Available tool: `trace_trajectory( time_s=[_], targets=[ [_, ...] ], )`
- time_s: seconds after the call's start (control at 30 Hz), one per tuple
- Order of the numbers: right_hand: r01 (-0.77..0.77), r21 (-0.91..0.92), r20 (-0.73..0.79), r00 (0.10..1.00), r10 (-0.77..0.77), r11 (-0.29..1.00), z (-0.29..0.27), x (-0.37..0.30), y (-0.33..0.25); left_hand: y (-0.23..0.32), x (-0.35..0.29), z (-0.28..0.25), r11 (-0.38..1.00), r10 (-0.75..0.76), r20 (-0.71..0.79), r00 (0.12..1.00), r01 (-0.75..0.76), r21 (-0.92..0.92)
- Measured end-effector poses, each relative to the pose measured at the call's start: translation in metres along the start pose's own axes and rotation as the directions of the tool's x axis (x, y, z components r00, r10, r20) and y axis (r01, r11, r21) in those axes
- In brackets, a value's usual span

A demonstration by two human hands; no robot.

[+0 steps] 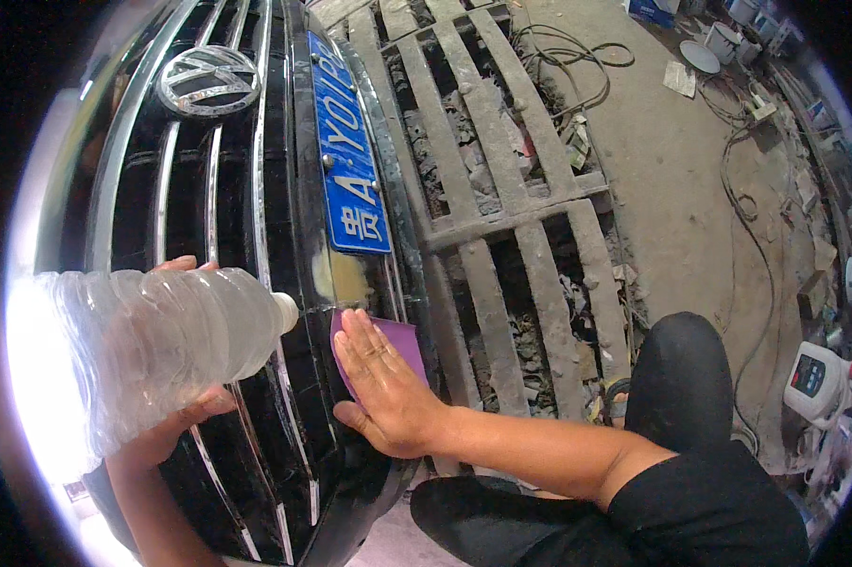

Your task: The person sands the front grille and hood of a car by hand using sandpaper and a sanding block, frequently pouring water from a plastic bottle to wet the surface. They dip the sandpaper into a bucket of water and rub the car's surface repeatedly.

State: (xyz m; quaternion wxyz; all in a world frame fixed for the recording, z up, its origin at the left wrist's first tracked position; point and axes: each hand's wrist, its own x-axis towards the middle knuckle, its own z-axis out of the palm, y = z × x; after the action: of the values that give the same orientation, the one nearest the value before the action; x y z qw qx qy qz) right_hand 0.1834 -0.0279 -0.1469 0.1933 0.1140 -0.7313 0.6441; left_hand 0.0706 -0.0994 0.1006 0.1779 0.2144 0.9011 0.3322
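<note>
My left hand [202, 404] is wrapped round a clear plastic bottle [185, 331], tilted on its side with its white cap end [286, 313] toward the bumper. Much of that hand is hidden behind the bottle. With fingers straight and close together, my right hand [388, 392] holds a purple sheet of sandpaper [405, 344] flat against the car's black front bumper [303, 383]. Just above the sheet, a dull yellowish sanded patch [343, 279] shows on the bumper, below the end of the blue number plate [348, 151].
Chrome strips cross the black grille [188, 194], which carries a round emblem [210, 81]. Beside the car lie dusty slatted pallets [511, 222] with debris in their gaps. Cables [749, 208] run over the floor. A white jug [818, 386] and clutter stand at the right.
</note>
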Motion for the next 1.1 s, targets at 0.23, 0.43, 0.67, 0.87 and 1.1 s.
trace_trajectory(
  time_s=[0.23,0.43,0.67,0.87,1.1],
  targets=[
    [0.032,-0.015,-0.146,0.989,-0.034,0.999,-0.002,0.042,0.019,0.007,0.002,0.003,1.0,-0.005,-0.01,1.0,0.006,0.024],
    [-0.033,-0.045,-0.166,0.986,0.025,0.998,0.003,0.05,0.022,0.013,0.002,0.01,0.998,-0.028,-0.048,0.998,0.031,0.062],
    [-0.028,-0.005,-0.098,0.995,0.027,1.0,0.001,0.011,0.007,0.008,0.0,0.007,0.993,-0.03,-0.044,0.999,0.035,0.113],
    [-0.048,0.005,-0.12,0.992,0.048,0.999,-0.003,0.03,0.021,0.006,0.004,0.009,0.997,0.014,-0.075,0.997,-0.008,0.075],
    [-0.033,0.019,-0.148,0.988,0.035,0.999,0.006,0.054,0.015,0.02,-0.012,0.004,0.993,-0.013,-0.1,0.995,0.025,0.119]
  ],
)
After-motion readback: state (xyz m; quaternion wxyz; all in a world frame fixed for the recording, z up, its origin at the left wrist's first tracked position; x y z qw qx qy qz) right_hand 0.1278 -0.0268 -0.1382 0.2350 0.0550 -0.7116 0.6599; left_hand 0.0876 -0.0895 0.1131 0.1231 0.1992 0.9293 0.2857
